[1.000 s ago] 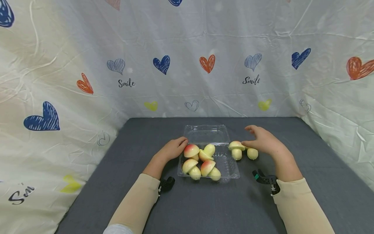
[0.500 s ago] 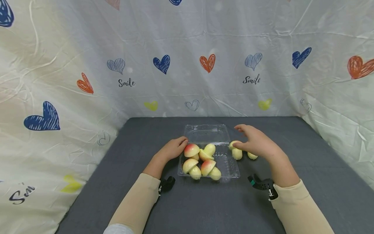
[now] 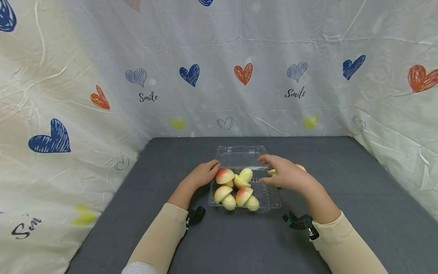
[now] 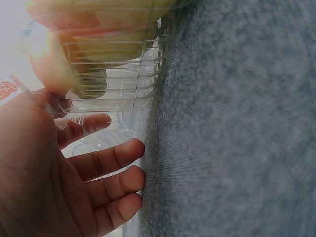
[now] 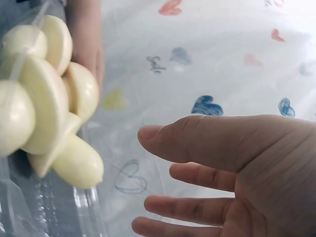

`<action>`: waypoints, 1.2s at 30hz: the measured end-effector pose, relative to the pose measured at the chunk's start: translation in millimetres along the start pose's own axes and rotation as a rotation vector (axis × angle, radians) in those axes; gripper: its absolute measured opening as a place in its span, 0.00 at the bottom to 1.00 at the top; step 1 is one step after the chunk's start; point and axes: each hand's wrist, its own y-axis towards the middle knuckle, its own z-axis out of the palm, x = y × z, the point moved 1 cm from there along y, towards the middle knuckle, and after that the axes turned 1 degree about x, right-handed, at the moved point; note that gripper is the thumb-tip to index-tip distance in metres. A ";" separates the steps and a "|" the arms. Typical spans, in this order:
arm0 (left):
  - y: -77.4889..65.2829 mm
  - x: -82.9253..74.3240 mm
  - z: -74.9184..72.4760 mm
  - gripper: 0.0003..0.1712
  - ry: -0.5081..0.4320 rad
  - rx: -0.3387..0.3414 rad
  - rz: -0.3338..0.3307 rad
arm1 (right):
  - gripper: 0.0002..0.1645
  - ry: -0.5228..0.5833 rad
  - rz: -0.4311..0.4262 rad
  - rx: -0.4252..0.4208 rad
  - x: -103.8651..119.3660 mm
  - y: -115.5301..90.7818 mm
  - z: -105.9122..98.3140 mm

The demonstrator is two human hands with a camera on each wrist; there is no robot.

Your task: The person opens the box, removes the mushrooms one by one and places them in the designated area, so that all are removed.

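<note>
A clear plastic clamshell box (image 3: 265,196) lies with its lid (image 3: 241,155) folded back. Several toy mushrooms, cream with red-tinged caps, fill its left and middle part, among them a near-left mushroom (image 3: 223,193) and a back mushroom (image 3: 244,177). At the box's back-left corner my left hand (image 3: 202,175) pinches the rim between thumb and forefinger; the other fingers lie loose outside. My right hand (image 3: 285,173) hovers over the box's right side, thumb and fingers spread apart, holding nothing. Behind it, more mushrooms (image 3: 301,167) on the table are mostly hidden.
The dark grey table (image 3: 236,243) extends round the box. A white curtain (image 3: 212,106) printed with hearts hangs behind and at both sides. Dark cameras are strapped to both wrists, including the right wrist camera (image 3: 297,222).
My right hand has moved left, from above the loose mushrooms on the right to the box's right side, now covering most of them. My left hand and the box have stayed put.
</note>
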 end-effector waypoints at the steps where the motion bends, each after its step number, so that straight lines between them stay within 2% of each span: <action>1: 0.3 0.3 0.1 0.26 0.000 0.001 0.000 | 0.39 0.003 -0.003 0.015 1.1 1.2 2.6; 10: -0.4 -1.9 -1.4 0.25 -0.011 0.007 -0.004 | 0.37 0.003 -0.045 0.142 11.6 8.5 27.4; 16: -0.2 -2.4 -1.3 0.24 -0.014 0.009 -0.006 | 0.35 0.018 -0.038 0.221 18.3 9.6 40.2; 25: 0.1 -1.4 -1.3 0.25 0.001 0.006 -0.013 | 0.25 -0.066 -0.155 0.211 23.9 14.2 53.0; 36: 0.0 -1.3 0.3 0.26 0.000 0.005 -0.024 | 0.24 -0.112 -0.148 0.216 25.5 13.6 53.2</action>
